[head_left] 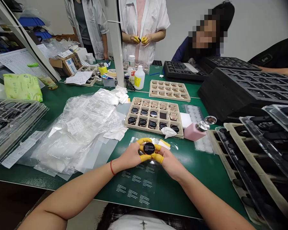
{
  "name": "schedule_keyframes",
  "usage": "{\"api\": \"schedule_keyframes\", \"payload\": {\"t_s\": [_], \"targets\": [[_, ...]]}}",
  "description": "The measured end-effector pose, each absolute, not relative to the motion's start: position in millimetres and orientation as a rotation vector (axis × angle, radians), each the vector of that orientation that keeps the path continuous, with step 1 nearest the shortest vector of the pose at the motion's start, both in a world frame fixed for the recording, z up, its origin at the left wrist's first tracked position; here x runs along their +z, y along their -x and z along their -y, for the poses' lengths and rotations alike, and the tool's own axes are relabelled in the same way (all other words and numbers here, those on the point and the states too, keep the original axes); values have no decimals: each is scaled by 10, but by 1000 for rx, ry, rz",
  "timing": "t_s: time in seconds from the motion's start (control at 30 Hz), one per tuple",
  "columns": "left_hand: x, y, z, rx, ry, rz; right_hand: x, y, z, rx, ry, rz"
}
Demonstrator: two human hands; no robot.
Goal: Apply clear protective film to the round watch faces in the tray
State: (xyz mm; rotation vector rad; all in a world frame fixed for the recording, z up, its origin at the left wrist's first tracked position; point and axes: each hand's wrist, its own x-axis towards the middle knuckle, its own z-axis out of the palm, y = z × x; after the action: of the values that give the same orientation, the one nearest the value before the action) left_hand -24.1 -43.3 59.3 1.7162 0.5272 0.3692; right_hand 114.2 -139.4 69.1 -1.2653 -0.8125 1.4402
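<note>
Between my two hands is a round black watch face with small white print on it. My left hand grips its left side, yellow finger cots on the fingertips. From the other side, my right hand holds it too, also in yellow cots. Beneath them lies a clear sheet of printed film labels on the green table. Just beyond is a beige tray of round watch parts, the front ones black-faced and the back ones bare metal. A crumpled white wipe rests on its front edge.
A pink pump bottle stands right of the tray. Clear plastic bags heap at left. Stacked trays and black foam trays fill the right. Across the table, a person's yellow-cotted hands hold a small dark part.
</note>
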Motion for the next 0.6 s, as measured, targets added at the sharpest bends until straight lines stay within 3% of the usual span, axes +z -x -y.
{"api": "schedule_keyframes", "payload": {"t_s": [0.37, 0.5, 0.6], "targets": [[508, 262, 448, 286, -1920, -473, 706, -1430, 1126, 1243, 1517, 1023], [677, 342, 310, 541, -1756, -501, 801, -1953, 698, 462, 1791, 1149], [1160, 587, 96, 870, -1724, -430, 744, -2364, 343, 169, 1911, 1055]]}}
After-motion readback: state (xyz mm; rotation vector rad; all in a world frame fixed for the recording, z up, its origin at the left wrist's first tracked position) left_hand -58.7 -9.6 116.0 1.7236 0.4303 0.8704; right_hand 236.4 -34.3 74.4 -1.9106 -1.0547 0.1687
